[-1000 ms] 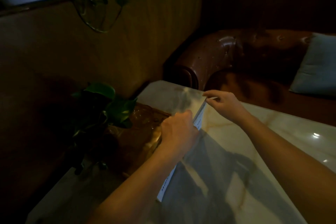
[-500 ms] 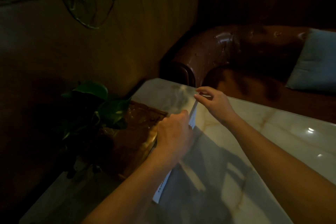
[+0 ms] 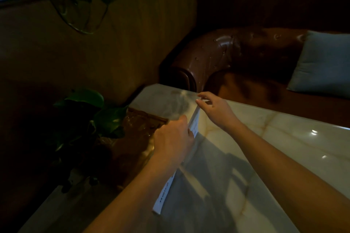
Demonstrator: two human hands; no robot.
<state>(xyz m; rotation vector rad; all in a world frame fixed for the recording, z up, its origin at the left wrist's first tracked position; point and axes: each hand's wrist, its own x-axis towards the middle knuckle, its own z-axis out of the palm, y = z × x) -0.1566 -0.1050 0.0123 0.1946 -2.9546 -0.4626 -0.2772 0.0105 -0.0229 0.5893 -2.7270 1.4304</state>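
A thin flat item with a white printed edge (image 3: 164,193) stands on its long edge on the marble table (image 3: 274,147), running away from me. Its glossy face (image 3: 170,104) turns left and reflects light. My left hand (image 3: 172,138) grips its top edge around the middle, fingers curled over it. My right hand (image 3: 216,109) pinches the far top corner between thumb and fingertips. The lower edge is partly hidden behind my left forearm.
A leafy potted plant (image 3: 91,117) and a brown glossy tray (image 3: 136,130) sit at the table's left side. A brown leather sofa (image 3: 227,53) with a pale cushion (image 3: 322,62) stands beyond the far edge. A wood-panelled wall (image 3: 113,43) closes the left.
The flat item has tipped more upright, showing less of its face. Both hands stay on it and have shifted slightly left in the view.
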